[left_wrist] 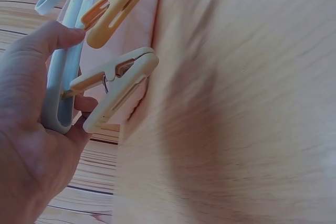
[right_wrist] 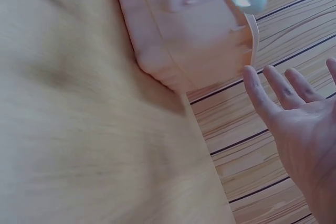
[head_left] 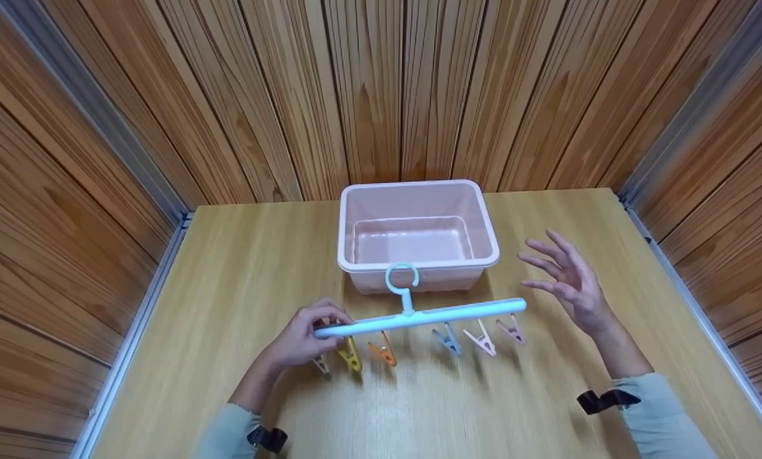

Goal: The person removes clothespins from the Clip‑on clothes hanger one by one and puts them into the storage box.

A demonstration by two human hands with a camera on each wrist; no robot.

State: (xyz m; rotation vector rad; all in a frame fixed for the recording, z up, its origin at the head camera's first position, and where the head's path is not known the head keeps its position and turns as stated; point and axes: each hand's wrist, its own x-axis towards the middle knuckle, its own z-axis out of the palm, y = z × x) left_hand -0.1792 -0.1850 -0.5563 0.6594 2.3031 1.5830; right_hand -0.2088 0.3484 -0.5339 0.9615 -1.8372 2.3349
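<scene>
Landmark: pink bin (head_left: 457,262), smooth moulded plastic, rounded rectangle with a rolled rim, glossy inside. Stands on a table (head_left: 227,268) of pale, fine-streaked wood grain.

Hanger (head_left: 457,313): light blue plastic, straight rounded bar, open round hook at mid-length. Held on the near side of the bin, above the table, bar slightly tilted, its right end higher in the head view. Hook overlaps the bin's near wall there; contact cannot be told.

Left hand (head_left: 298,338), near and left of the bin: pinches the bar's left end, thumb on one side, fingers on the other.

Right hand (head_left: 575,287), right of the bin: fingers spread, slightly bent, nothing in its grasp, apart from the bar's right end.

Six slotted, V-shaped clips hang under the bar, nearer the person than the bin. Left to right: cream clip (head_left: 321,365), just beside the left fingers, metal spring showing in the wrist view; yellow clip (head_left: 350,357); orange clip (head_left: 387,354); blue clip (head_left: 447,341); pale pink clip (head_left: 483,343); mauve clip (head_left: 513,333).

Behind the bin: plank wall (head_left: 381,95), dark seams, bold arched grain.
</scene>
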